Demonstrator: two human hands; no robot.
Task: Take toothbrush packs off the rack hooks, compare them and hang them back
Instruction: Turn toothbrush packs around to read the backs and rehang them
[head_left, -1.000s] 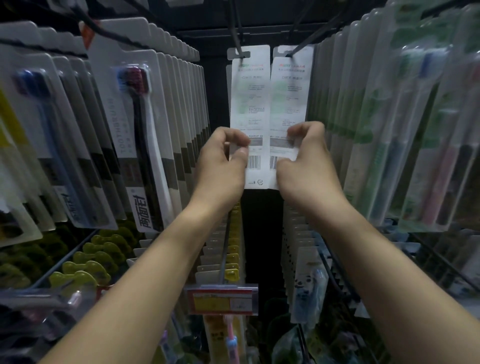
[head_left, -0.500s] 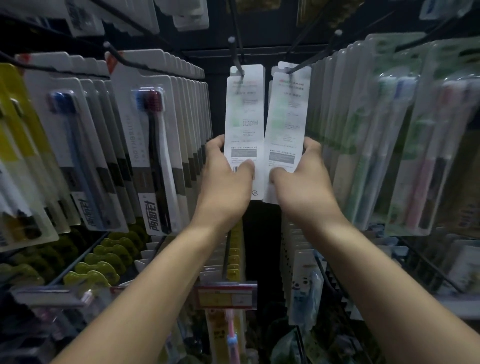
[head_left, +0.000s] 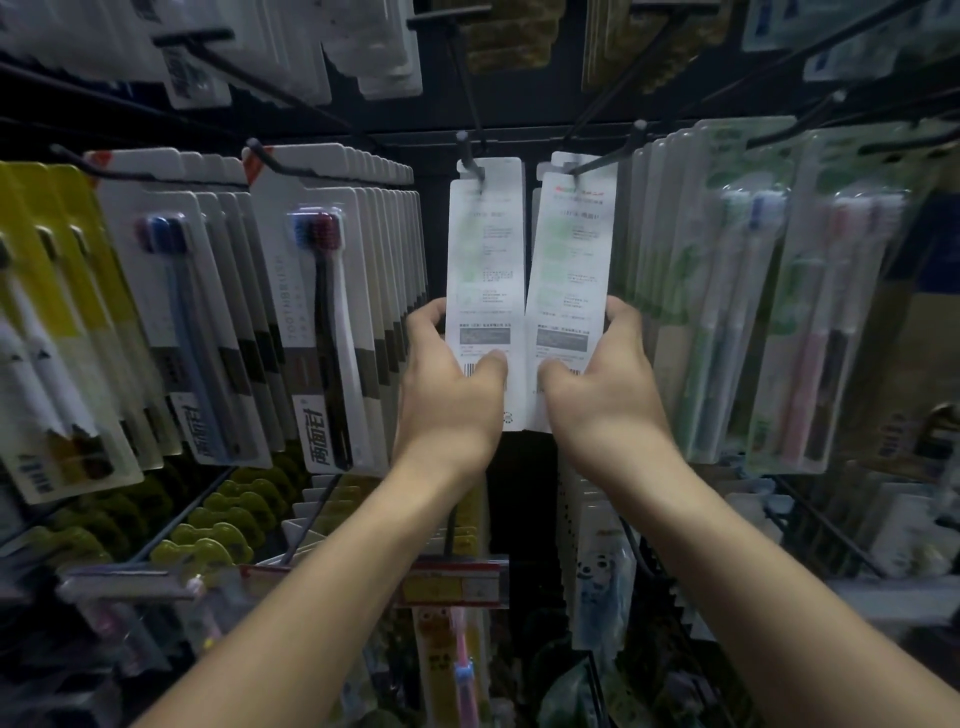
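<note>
Two white toothbrush packs face me with their printed backs, side by side in the middle of the rack. My left hand (head_left: 448, 400) grips the lower part of the left pack (head_left: 485, 260), thumb across its barcode. The top of that pack sits at a black hook (head_left: 470, 156). My right hand (head_left: 602, 395) grips the lower part of the right pack (head_left: 569, 254), whose top hangs on another hook (head_left: 597, 161). The bottom edges of both packs are partly hidden by my hands.
Rows of hanging toothbrush packs crowd both sides: white packs with dark brushes (head_left: 332, 332) on the left, green and pink ones (head_left: 821, 332) on the right. Below hang yellow children's items (head_left: 218, 540), a price tag (head_left: 452, 582) and a panda pack (head_left: 597, 582).
Both hands have slid up along the packs and shifted from curled fingers to a wider grip. The view has tilted so the packs and hooks sit lower in the frame.
</note>
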